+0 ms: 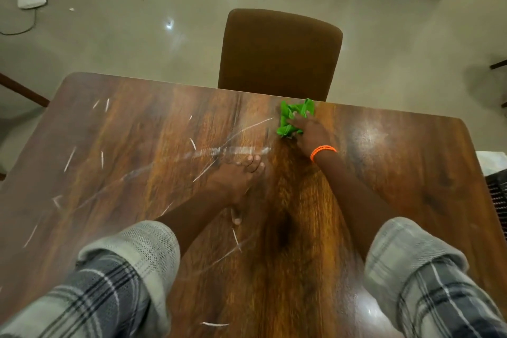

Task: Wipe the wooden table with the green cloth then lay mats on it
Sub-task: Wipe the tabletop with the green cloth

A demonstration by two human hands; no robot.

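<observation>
The table [397, 162] lies under both hands, white streaks spread left of the left hand. A chair [279, 52] stands beyond the right hand. The left hand [238, 175] rests flat, fingers straight, on the wood. The right hand [308, 133] — orange band at the wrist — presses the crumpled cloth [292, 115] against the far edge.

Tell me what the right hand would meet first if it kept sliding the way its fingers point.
The right hand points toward the far edge of the wooden table, pressing the green cloth. Just past the edge stands the brown chair back; the hand would probably meet it first, though depth is unclear.
</observation>
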